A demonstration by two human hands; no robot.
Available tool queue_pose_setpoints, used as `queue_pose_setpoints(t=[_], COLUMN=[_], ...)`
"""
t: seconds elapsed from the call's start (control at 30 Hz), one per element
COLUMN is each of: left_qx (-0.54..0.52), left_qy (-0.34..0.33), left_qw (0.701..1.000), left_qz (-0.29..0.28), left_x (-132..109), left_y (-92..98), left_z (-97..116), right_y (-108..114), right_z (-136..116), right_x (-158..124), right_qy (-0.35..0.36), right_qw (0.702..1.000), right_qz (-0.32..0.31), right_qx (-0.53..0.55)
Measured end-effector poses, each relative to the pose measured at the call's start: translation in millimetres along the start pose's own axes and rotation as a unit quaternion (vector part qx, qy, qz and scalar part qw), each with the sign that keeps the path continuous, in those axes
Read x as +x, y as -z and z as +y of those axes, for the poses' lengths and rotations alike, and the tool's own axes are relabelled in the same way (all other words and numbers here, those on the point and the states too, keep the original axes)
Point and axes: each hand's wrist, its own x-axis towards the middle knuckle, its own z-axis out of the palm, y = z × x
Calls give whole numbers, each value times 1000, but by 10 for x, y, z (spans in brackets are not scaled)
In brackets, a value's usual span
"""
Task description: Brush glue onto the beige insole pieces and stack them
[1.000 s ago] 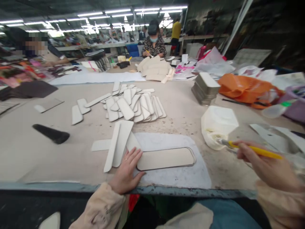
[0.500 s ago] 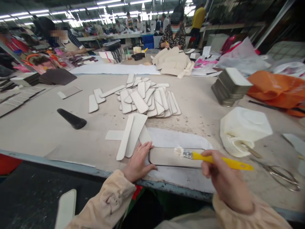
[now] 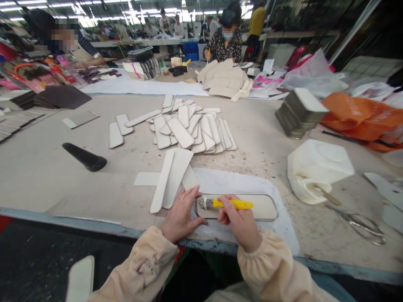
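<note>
White plastic made up the jug (image 3: 323, 165) on the right of my worktop (image 3: 103, 188); it lay tipped with its opening towards me. A flat stick (image 3: 327, 195) leaned in that opening, one end inside and the other sticking out over the rim. Pale, dried-looking stuff crusted the lip, but I couldn't tell how much was inside. Behind the jug sat a crumpled orange bag (image 3: 355, 117), its contents hidden, and farther back a see-through bag (image 3: 311, 75) bulged among other things.

The long cream strip (image 3: 261, 205) lay in front of me on a white sheet (image 3: 226, 176), close to the worktop's near edge. My left hand (image 3: 181, 216) rested palm down with the fingers stretched out and the thumb spread wide, so the strip's left end sat between thumb and fingertips. My right hand (image 3: 241, 224) was closed around the yellow handle of a brush (image 3: 242, 204), held almost level, wrist low over the sheet. The brush's whitened bristles pointed left, over the strip's left end, just beside my left fingertips. Scissors (image 3: 365, 226) lay well to the right, near the jug.
</note>
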Motion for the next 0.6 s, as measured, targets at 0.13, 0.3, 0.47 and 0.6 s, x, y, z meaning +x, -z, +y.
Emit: queue_pose_setpoints(t=[0.13,0.3,0.47,0.6], left_qx=[10,26,42,47], left_qy=[4,-3,-11,-11], left_qw=[1000,1000,999,999], left_qz=[-3,-4,2,5], left_x=[9,16,25,23], left_y=[10,6,-24,-16], left_z=[27,21,-38,-22], right_y=[224,913,1366,1026], right_z=[11,16,-23,-81], right_x=[7,-61,-235,-297], right_qy=[28,40,26,40], right_qw=[992,953,913,958], right_qz=[60,198,297,231], right_qx=[-103,-225,-278,-164])
